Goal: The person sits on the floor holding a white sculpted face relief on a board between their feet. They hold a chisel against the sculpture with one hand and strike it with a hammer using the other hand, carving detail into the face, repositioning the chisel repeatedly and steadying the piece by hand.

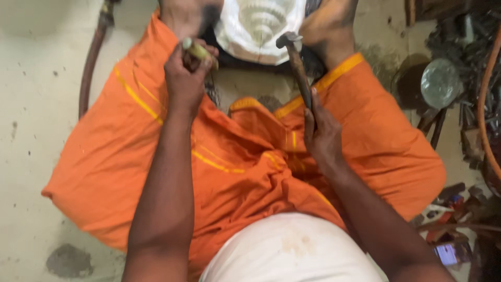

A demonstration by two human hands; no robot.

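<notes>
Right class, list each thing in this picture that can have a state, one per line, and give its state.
left hand: closed around the chisel
chisel: held, pointed towards the carving
right hand: gripping the hammer handle
hammer: raised, head near the carving
white carving: lying between the feet

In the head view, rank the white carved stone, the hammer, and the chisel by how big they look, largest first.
1. White carved stone, though cut off by the top edge.
2. Hammer in the right hand.
3. Chisel, mostly hidden inside the left hand.
</notes>
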